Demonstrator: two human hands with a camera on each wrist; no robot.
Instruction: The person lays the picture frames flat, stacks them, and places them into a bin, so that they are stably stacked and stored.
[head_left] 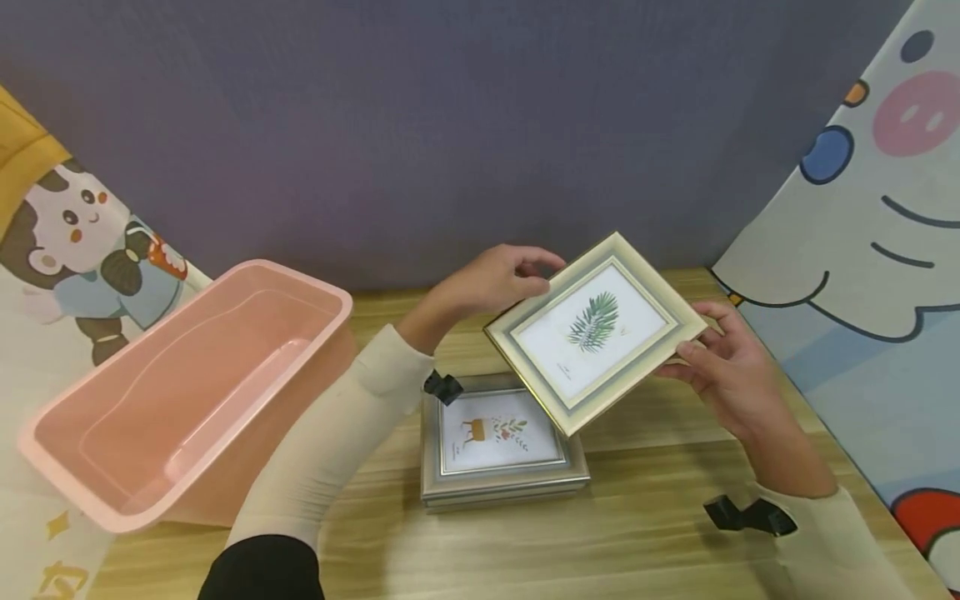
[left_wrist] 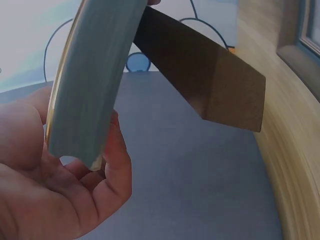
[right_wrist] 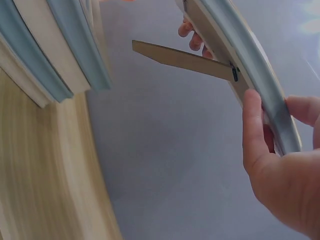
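A cream and grey-green picture frame [head_left: 540, 367] with a green leaf print is held tilted above the table. My right hand [head_left: 723, 367] pinches its right corner between thumb and fingers. At its upper left edge is my left hand [head_left: 498, 279], the frame's edge between its thumb and curled fingers in the left wrist view. Behind the frame, a brown stand leg [right_wrist: 185, 62] sticks out at an angle. Below lies a stack of picture frames [head_left: 502, 479], the top one bearing a print of an orange pot-like shape and flowers, partly covered by the held frame.
On the left stands a pink plastic bin [head_left: 225, 450], next to my left sleeve. The wooden table [head_left: 480, 550] meets a grey-blue wall panel [head_left: 480, 142] at the back. Cartoon-printed panels [head_left: 847, 250] flank it on both sides.
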